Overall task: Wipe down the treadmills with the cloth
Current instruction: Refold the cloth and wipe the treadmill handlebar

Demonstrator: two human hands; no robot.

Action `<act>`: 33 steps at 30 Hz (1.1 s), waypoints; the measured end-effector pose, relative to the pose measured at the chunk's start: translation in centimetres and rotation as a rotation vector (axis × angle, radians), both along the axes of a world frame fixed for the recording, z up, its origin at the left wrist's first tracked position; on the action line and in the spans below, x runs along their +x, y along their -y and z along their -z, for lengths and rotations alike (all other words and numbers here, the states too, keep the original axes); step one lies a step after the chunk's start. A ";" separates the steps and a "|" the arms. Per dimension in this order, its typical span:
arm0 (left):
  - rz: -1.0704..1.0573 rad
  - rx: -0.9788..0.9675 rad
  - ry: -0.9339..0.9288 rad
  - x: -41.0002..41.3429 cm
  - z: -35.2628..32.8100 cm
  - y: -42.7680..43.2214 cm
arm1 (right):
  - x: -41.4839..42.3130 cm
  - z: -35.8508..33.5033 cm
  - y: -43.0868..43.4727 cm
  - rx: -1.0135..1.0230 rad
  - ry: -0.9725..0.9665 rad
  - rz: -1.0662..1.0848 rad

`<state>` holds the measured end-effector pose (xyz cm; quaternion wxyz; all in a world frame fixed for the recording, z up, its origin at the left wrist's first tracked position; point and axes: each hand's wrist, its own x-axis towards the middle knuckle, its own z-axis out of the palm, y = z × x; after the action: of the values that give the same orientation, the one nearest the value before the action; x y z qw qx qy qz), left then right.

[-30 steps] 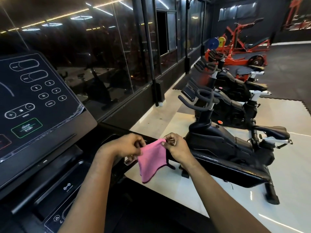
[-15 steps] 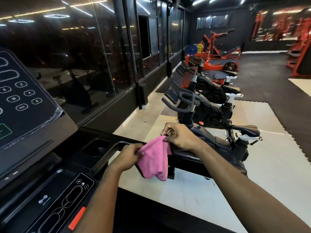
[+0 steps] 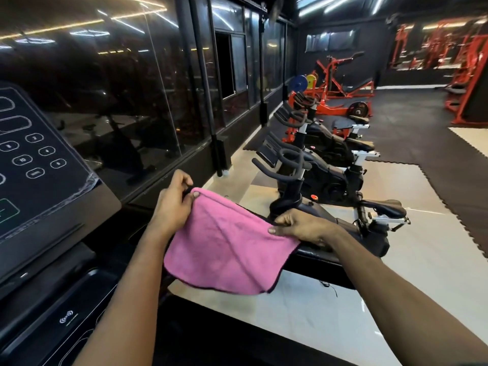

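A pink cloth (image 3: 224, 247) with a dark hem hangs spread out between my hands, in front of the treadmill's right side. My left hand (image 3: 173, 204) pinches its upper left corner. My right hand (image 3: 298, 225) pinches the upper right edge, thumb on top. The treadmill's black console (image 3: 39, 165) with white button outlines fills the left, tilted up. Below it lies the lower control panel (image 3: 66, 320) with a wireless symbol. The treadmill's right handrail is mostly hidden behind the cloth and my forearms.
Black spin bikes (image 3: 317, 175) stand in a row to the right on pale floor tiles (image 3: 435, 233). A dark glass wall (image 3: 132, 88) runs along the left. Red weight machines (image 3: 340, 85) and black rubber mats (image 3: 412, 128) lie farther back.
The cloth was bunched and folded small between my hands; now it is opened out wide. My hands have moved apart, and the view has swung slightly left.
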<state>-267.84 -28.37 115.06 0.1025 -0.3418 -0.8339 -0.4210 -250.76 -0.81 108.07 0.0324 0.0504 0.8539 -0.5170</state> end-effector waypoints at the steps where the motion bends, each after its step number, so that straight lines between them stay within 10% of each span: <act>1: -0.019 0.029 -0.005 0.2 0.0 0.1 | 0.0 0.4 -0.1 -0.029 0.032 -0.036; 12: -0.142 0.088 -0.123 -1.1 -5.4 4.1 | -1.7 -7.5 -1.1 0.003 -0.187 0.078; 16: -0.121 0.297 0.118 -3.7 -9.6 3.3 | -4.4 -11.7 -0.3 -0.449 -0.497 0.382; 24: -0.371 -0.084 0.452 -2.6 1.3 2.1 | -7.2 2.0 4.6 -0.452 -0.016 0.583; 29: 0.055 -0.348 0.727 -2.3 0.5 4.1 | -6.0 0.9 1.3 -0.463 0.035 0.559; 33: 0.066 -0.548 0.590 -3.2 0.7 4.5 | -5.8 0.1 -0.7 -0.118 0.158 0.491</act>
<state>-271.02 -32.83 114.40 -0.2497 -0.2476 -0.8976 -0.2659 -256.51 -0.07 107.97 -0.0247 0.2945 0.7792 -0.5527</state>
